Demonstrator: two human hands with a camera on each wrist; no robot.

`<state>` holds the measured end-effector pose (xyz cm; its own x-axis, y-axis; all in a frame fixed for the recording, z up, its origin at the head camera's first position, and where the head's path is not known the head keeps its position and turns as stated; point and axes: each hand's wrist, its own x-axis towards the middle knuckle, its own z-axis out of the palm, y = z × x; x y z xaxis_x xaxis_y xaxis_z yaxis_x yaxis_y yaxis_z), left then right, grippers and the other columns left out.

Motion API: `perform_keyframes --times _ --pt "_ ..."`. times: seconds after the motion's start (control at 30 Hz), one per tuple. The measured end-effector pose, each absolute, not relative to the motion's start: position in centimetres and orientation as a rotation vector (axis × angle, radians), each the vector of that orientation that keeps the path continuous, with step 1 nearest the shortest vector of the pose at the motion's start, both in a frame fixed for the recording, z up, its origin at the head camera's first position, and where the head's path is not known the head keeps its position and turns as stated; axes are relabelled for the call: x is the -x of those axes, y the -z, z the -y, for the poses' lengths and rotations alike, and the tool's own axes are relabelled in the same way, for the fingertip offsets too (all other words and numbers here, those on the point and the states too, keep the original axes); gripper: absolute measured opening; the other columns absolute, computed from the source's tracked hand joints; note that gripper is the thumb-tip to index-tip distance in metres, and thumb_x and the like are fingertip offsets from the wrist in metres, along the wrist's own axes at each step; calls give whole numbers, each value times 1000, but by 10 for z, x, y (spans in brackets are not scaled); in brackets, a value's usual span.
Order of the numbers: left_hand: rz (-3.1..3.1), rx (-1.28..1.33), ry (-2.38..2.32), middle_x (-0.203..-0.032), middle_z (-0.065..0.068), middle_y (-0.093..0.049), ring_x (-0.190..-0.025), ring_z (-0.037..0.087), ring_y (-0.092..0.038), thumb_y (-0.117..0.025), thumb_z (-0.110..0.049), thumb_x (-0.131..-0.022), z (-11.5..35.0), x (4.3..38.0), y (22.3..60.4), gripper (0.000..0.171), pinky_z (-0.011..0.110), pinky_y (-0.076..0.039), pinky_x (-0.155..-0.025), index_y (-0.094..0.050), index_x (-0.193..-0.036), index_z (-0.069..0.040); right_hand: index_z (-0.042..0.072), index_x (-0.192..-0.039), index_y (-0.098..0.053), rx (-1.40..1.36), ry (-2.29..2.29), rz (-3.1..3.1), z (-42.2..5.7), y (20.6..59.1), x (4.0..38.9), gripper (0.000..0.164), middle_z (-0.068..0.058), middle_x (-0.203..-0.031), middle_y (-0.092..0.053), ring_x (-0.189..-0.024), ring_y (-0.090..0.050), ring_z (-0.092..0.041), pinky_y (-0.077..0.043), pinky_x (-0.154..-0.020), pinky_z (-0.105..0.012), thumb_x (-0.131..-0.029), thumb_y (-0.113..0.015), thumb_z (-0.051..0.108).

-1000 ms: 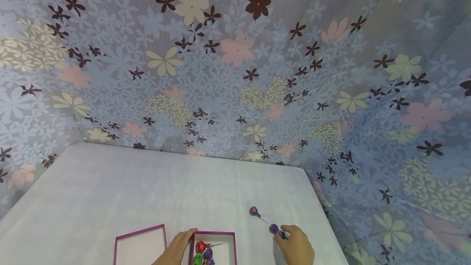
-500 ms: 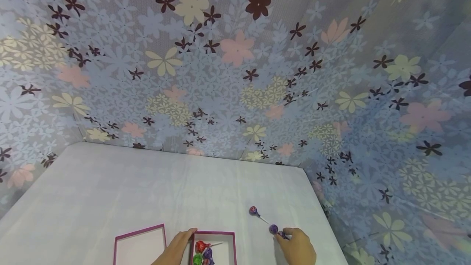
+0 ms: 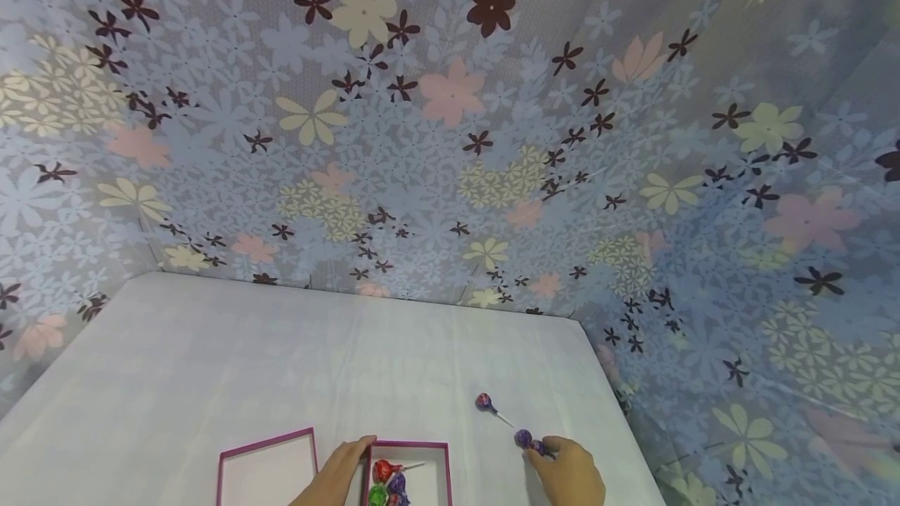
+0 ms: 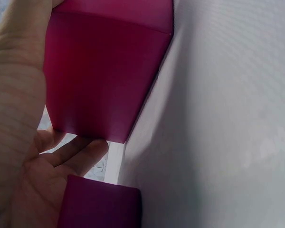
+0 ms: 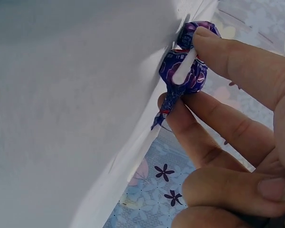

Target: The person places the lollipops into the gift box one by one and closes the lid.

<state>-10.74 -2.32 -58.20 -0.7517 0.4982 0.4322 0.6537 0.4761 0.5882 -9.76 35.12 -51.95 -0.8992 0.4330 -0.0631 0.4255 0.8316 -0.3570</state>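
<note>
My left hand holds the left side of a shallow magenta-edged box, with fingertips at its far corner. In the left wrist view, fingers bend around the end of the magenta wall. Inside lie a red lollipop, a green one and purple ones. On the right, my right hand pinches a purple-wrapped lollipop between thumb and fingers. Another purple lollipop lies against it. A red-and-purple lollipop lies farther off, its white stick pointing toward the hand.
Left of the box, a shallow magenta-edged tray or lid stands on the white table, its inside facing up. Flowered cloth hangs behind the table and along its right side.
My right hand has shifted slightly right and closed more tightly over the purple lollipop. The left hand, box and other lollipops look unmoved.
</note>
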Motion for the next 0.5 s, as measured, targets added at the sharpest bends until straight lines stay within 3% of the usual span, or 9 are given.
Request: perform_keyframes --times 0.1,0.2,0.33,0.5 --pt "2624 1013 1234 -128 20 -55 -116 41 -56 -73 -59 -84 26 108 579 94 56 -53 -94 -37 -143 5 7 -106 -78 695 -580 2983 -351 519 97 44 -18 -108 -74 -97 -69 -45 -56 -79 -59 -77 -84 39" --pt "2686 1029 1310 -132 22 -52 -118 42 -54 -76 -53 -84 29 110 579 95 56 -54 -91 -34 -145 6 7 -105 -78 694 -581 2977 -350 520 97 42 -18 -107 -75 -97 -69 -45 -56 -79 -59 -77 -85 38" --pt "2662 1092 1307 -130 22 -53 -118 30 -54 -76 -52 -85 31 112 581 96 45 -56 -92 -32 -145 8 8 -104 -78 702 -577 2978 -350 520 97 41 -16 -106 -75 -96 -69 -44 -56 -78 -58 -77 -85 38" --pt "2655 1119 1324 -131 23 -52 -120 26 -52 -75 -52 -86 33 113 580 95 42 -55 -94 -31 -145 8 9 -103 -78 704 -583 2977 -350 520 98 41 -14 -103 -76 -94 -71 -41 -56 -76 -56 -75 -86 38"
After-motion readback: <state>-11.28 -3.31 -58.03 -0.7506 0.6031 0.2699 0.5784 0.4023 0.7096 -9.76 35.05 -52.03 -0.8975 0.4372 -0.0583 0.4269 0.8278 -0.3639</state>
